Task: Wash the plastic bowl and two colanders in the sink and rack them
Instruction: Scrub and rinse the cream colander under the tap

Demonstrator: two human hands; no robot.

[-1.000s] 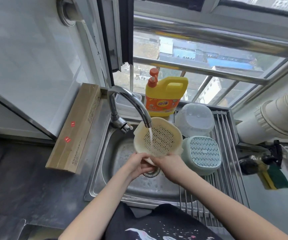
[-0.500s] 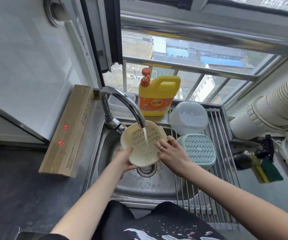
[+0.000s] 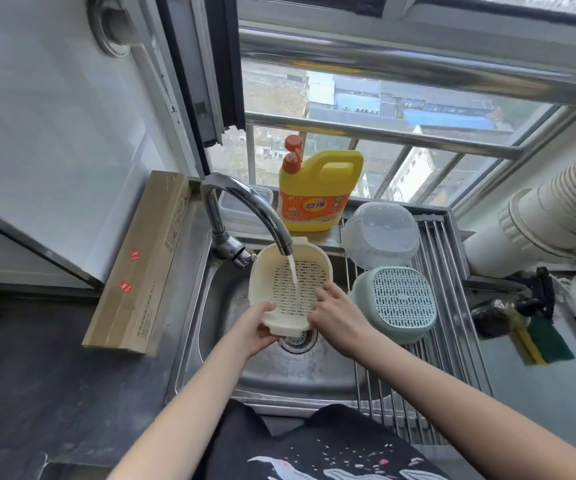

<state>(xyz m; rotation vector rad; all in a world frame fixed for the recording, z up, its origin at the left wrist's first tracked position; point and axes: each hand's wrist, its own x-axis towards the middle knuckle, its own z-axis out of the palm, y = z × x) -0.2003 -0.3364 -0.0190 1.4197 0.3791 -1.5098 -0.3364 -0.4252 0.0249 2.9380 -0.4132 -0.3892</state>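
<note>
A cream colander (image 3: 279,271) is held over the steel sink (image 3: 217,341), its inside facing up under the running tap (image 3: 262,216). My left hand (image 3: 255,329) grips its near rim. My right hand (image 3: 335,313) lies with its fingers on the perforated inside at the right edge. A green colander (image 3: 400,303) sits upside down on the roll-up rack (image 3: 452,341) over the sink's right side. Behind it a clear plastic bowl (image 3: 380,233) also rests upside down on the rack.
A yellow detergent bottle (image 3: 317,195) stands on the ledge behind the sink beside a clear lidded box (image 3: 241,206). A long cardboard box (image 3: 141,265) lies on the counter at the left. A green and yellow sponge (image 3: 542,341) lies at the right, under a white duct (image 3: 539,216).
The colander has turned from facing me on edge to lying flatter under the water. My left hand now holds its near rim, and my right hand has slid onto the inside.
</note>
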